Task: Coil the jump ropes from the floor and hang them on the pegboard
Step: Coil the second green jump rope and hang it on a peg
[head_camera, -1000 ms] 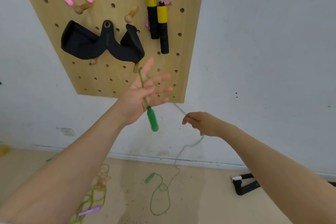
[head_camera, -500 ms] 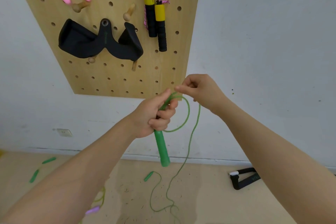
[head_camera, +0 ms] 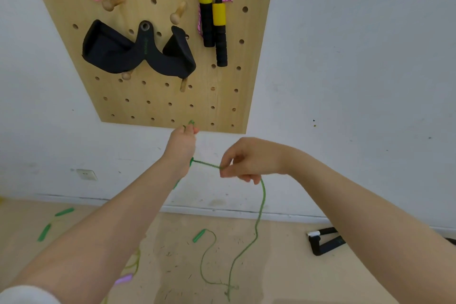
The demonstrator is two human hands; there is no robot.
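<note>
Below the pegboard: thin green jump rope stretched between both hands.
Left hand, raised, grips its coiled end; right hand pinches the cord, which trails to a green handle on the floor.

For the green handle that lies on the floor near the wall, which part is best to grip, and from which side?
Grip the green handle around its middle, coming down from above. It lies flat and slanted on the bare floor, so fingers should close across its short width. Its cord leaves the upper right end, so staying off that end likely avoids snagging.
</note>
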